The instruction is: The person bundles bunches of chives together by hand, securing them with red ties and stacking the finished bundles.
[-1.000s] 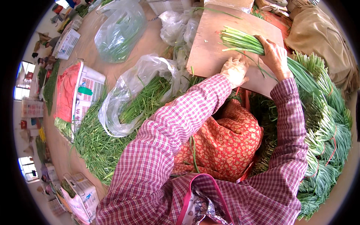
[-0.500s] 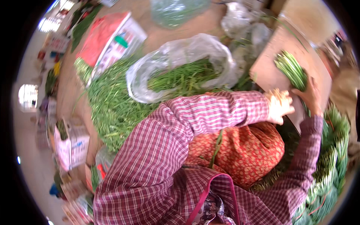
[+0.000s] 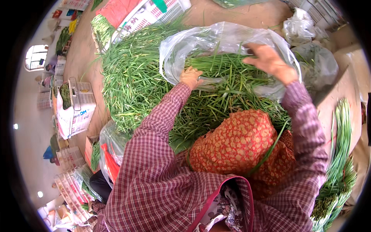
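In the head view my left hand (image 3: pixel 190 78) has its fingers curled on the green stalks (image 3: pixel 210 65) lying inside a clear plastic bag (image 3: pixel 170 50). My right hand (image 3: pixel 266 62) is over the bag's right part, fingers apart and blurred, holding nothing visible. Around the bag lies a heap of loose green leaves (image 3: pixel 127 92). Below it is a red floral cloth bundle (image 3: pixel 232 147). A long bunch of greens (image 3: pixel 341 127) lies on a pale board (image 3: pixel 330 94) at the right, beside more bundled greens (image 3: pixel 332 208).
A white crate with red sheeting (image 3: pixel 119 11) is at top left, another lined crate (image 3: pixel 75 120) at left. Crumpled plastic bags (image 3: pixel 297 27) lie at upper right. A clear bag with red strips (image 3: pixel 108 152) sits lower left. Small people (image 3: pixel 49 67) are in the background.
The view has turned left. My hands have left the board for the plastic bag. My right hand has let go of the bunch, now lying on the board, and its fingers are apart.
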### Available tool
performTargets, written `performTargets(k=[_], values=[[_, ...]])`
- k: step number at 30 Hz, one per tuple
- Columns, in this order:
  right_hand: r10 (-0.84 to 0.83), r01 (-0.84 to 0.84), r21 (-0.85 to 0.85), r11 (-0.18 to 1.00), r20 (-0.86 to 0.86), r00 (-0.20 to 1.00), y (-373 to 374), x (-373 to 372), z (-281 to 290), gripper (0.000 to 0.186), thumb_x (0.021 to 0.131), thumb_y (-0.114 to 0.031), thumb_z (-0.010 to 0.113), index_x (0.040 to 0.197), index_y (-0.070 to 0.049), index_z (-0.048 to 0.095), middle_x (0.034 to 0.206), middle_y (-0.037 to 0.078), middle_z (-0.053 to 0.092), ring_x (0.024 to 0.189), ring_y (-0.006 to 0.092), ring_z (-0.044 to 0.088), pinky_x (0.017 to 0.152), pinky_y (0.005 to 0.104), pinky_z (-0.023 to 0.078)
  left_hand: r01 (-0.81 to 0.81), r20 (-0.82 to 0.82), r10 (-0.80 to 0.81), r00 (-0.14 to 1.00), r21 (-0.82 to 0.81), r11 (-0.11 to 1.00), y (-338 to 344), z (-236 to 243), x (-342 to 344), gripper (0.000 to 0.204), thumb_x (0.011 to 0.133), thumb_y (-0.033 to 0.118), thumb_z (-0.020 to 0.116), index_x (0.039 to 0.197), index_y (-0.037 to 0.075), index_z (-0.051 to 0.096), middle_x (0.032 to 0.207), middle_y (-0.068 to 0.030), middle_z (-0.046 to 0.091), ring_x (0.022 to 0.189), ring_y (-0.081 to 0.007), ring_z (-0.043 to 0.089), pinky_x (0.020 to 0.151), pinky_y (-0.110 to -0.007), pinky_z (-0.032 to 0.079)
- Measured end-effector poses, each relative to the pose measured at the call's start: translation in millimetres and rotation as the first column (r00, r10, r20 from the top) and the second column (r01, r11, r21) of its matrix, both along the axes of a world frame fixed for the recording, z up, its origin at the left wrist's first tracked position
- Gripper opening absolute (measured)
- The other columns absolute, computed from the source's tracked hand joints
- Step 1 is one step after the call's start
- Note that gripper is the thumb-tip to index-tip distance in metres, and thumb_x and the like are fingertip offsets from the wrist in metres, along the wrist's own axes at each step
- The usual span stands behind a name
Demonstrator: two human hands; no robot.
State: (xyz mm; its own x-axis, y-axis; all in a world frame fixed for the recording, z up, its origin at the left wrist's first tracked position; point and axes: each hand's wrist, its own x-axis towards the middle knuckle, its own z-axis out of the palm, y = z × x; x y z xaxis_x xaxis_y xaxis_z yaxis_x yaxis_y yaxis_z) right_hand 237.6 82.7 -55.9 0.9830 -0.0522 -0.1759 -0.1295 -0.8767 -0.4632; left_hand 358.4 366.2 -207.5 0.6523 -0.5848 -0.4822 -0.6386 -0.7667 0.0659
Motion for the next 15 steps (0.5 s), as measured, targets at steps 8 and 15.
performTargets(k=[8, 15], values=[[0.215, -0.229, -0.082, 0.97, -0.146, 0.966, 68.4, 113.1, -162.4, 0.088, 0.073, -0.046, 0.075, 0.141, -0.005, 0.036, 0.136, 0.019, 0.049, 0.125, 0.0329, 0.047, 0.104, 0.0433, 0.04, -0.024, -0.007, 0.024, 1.0, 0.078, 0.997, 25.4, -4.0, -2.5, 0.025, 0.087, 0.035, 0.063, 0.107, 0.024, 0.072, 0.139, -0.0041, 0.048, 0.14, -0.0269, 0.028, 0.114, -0.055, 0.015], [0.269, -0.277, -0.027, 0.96, -0.162, 0.949, 85.1, 159.0, -233.2, 0.113, 0.06, -0.059, 0.079, 0.146, -0.007, 0.028, 0.139, 0.019, 0.045, 0.13, 0.033, 0.042, 0.109, 0.0441, 0.033, -0.065, 0.01, 0.065, 0.998, 0.079, 0.995, 21.9, -3.8, -2.8, 0.022, 0.086, 0.034, 0.062, 0.101, 0.021, 0.073, 0.138, -0.0046, 0.049, 0.139, -0.0284, 0.029, 0.114, -0.054, 0.015]])
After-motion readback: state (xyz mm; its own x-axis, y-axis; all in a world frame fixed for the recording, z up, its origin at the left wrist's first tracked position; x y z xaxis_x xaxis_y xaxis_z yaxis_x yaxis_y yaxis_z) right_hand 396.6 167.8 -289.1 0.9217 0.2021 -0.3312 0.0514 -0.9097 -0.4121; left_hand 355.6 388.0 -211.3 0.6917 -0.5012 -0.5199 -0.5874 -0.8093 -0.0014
